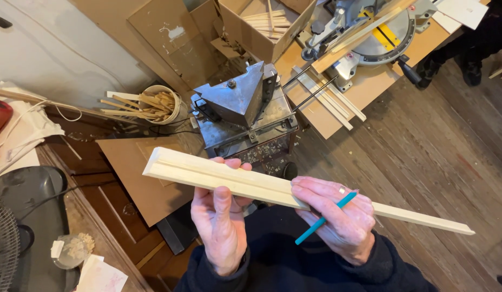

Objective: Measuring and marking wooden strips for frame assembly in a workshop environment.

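A long pale wooden moulding strip (207, 174) with a mitred left end lies across the view, held level above the floor. My left hand (221, 224) grips it from below, thumb on its near face and fingertips over the far edge. My right hand (337, 216) wraps over the strip a little further right and also holds a teal pencil (324, 219) between its fingers, tip pointing down-left. Right of my right hand, the strip's thin far end (429, 219) sticks out free.
A grey metal mitre cutting machine (243, 103) stands just beyond the strip. A mitre saw (370, 32) sits on a board at the upper right with loose wood strips (329, 100). A bucket of offcuts (159, 103), cardboard boxes (262, 27) and a fan (5, 246) surround the spot.
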